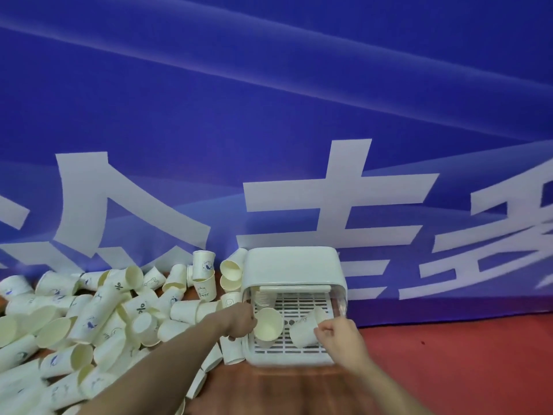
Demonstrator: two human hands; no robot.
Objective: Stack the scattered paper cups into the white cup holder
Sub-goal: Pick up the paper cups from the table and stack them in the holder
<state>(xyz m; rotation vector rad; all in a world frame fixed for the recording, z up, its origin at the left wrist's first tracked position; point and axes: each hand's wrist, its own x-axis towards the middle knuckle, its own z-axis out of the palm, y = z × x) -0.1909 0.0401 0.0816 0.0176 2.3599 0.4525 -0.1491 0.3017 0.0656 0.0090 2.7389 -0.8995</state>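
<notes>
The white cup holder [294, 310] sits on the wooden table [269, 390] at about five o'clock from the middle of the view, its lid [293, 269] raised at the back and its slotted tray [299, 347] open toward the person. The left hand [239, 323] reaches in from seven o'clock and grips a paper cup [267, 326] by its rim at the tray's left side — the cup is tipped so its open mouth faces the camera. The right hand [339, 335], coming from five o'clock, has its fingers curled round a second cup [305, 330], which lies tilted over the tray's right side with its printed wall up. The two held cups are just beside each other, not nested. At the tray's back left corner, at eleven o'clock from the held cups, a short stack of cups [263, 296] stands under the lid. To the left, from eight to ten o'clock, a big heap of loose cups [98, 322] covers the table, most on their sides, a few upright near the holder. Behind everything hangs a blue banner [269, 115] with large white characters — and a red floor [463, 354] shows at the right.
</notes>
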